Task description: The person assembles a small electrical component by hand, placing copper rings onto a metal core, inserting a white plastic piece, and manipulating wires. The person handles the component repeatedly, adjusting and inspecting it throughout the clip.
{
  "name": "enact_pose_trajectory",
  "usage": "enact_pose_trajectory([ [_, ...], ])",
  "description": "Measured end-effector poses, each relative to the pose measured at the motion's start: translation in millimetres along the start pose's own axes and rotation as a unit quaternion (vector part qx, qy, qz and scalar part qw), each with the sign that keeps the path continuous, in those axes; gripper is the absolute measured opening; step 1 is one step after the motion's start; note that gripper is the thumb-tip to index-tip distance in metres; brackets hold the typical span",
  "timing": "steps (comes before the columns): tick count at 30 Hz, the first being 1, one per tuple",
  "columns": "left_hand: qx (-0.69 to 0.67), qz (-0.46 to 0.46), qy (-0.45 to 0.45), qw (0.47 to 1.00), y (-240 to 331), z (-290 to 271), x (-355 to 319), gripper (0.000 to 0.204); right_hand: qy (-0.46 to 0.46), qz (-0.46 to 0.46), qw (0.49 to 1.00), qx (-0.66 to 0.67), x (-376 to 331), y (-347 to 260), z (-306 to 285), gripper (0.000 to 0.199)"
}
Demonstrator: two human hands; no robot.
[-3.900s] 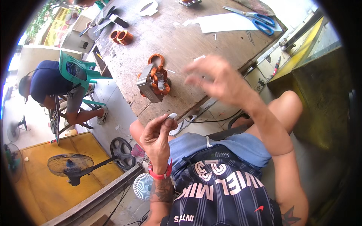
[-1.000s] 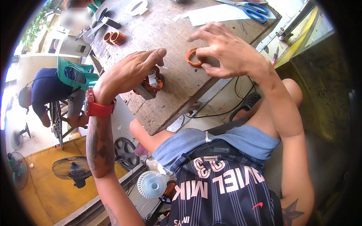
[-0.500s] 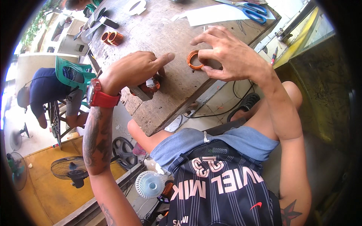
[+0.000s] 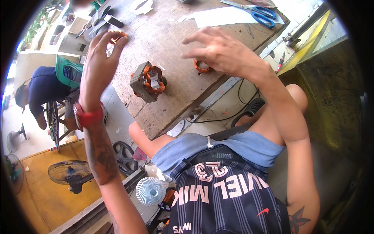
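Observation:
At the table's far left, my left hand point(image 4: 102, 52) has its thumb and fingers around an orange copper wire coil point(image 4: 118, 36). The fingers partly cover this coil. My right hand point(image 4: 218, 50) is raised over the table, its fingers spread and holding nothing. Just under it lies a round copper coil point(image 4: 201, 66), part of it hidden by the hand. Between my hands, near the table's front edge, stands a motor stator point(image 4: 141, 82). It has a grey metal core with orange copper windings and white pieces inside.
Blue-handled scissors point(image 4: 263, 15) rest on white paper point(image 4: 218, 17) at the far right of the wooden table point(image 4: 171, 111). Dark fan blades point(image 4: 99, 19) and a white ring-shaped piece point(image 4: 141, 6) lie at the back. Left of the table, a person point(image 4: 48, 87) sits bent over.
My left hand has moved from above the stator to the coils at the far left, uncovering the stator. My right hand has come off the round coil, its fingers opening.

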State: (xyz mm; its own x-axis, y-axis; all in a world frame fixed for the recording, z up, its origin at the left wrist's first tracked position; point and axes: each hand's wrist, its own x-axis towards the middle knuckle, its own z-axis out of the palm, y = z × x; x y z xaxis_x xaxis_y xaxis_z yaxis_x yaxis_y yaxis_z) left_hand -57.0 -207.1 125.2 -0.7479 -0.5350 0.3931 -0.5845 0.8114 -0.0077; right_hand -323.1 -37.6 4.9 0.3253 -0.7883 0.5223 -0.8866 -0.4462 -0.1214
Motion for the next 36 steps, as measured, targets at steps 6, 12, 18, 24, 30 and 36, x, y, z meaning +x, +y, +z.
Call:
enact_pose_trajectory([
  [6, -0.086, 0.082, -0.132, 0.984, 87, 16, -30, 0.035, -0.052, 0.011, 0.998, 0.015, 6, -2, -4, 0.019],
  [12, -0.142, 0.02, -0.24, 0.96, 89, 2, -30, 0.04, -0.06, 0.206, 0.918, 0.334, 5, -26, -29, 0.025],
  [18, -0.216, -0.022, -0.252, 0.943, 81, -7, -30, 0.043, -0.023, 0.262, 0.799, 0.542, 13, -40, -23, 0.029],
  [24, -0.26, -0.02, -0.183, 0.948, 78, -1, -35, 0.04, 0.032, 0.251, 0.767, 0.589, 13, -47, -16, 0.028],
  [30, -0.201, 0.026, -0.09, 0.975, 76, 8, -43, 0.03, 0.043, 0.221, 0.763, 0.606, 13, -57, -16, 0.033],
  [36, -0.166, 0.089, 0.04, 0.981, 77, 22, -57, 0.031, 0.041, 0.293, 0.793, 0.532, 13, -62, -18, 0.035],
])
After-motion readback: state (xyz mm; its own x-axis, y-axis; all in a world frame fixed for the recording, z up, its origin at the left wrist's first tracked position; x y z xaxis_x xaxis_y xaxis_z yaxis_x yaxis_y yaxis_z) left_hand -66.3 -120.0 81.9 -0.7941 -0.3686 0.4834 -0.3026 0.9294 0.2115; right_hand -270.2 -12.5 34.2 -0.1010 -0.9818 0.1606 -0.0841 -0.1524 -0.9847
